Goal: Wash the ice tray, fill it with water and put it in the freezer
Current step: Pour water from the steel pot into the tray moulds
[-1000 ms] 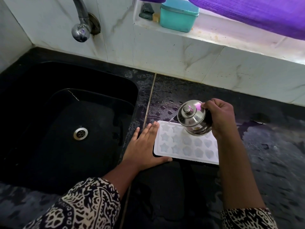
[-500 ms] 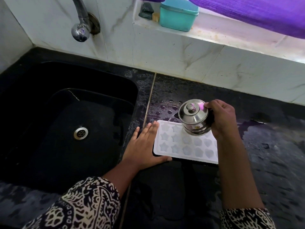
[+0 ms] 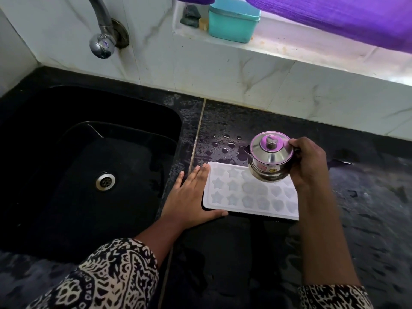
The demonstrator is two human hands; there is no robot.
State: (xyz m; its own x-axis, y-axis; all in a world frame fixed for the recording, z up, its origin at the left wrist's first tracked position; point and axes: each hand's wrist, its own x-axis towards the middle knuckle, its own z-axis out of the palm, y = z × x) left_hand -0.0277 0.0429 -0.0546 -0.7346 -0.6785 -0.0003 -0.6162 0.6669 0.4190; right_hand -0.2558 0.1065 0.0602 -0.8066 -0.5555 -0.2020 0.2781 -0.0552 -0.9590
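- My patterned left sleeve and right sleeve fill the bottom corners, nearest to me.
- My left hand lies flat on the black countertop, fingers straight and close together and thumb spread wide. The fingers run along the left edge of the ice tray and the thumb lies along its near edge.
- The ice tray is white and rests flat on the countertop, just right of the sink. Its moulds run in rows: stars on the left, rounded flowers in the middle, hearts on the right.
- My right hand is curled round the side of a small steel pot, gripping it above the tray's far right part. The domed lid is on, and a short spout points left.
- Water drops sit on the counter just beyond the tray.
- To the left is a deep black sink with a round metal drain.
- Further back, a chrome tap comes out of the white marble wall.
- Furthest away, a teal box stands on a pale ledge, with purple cloth hanging above.
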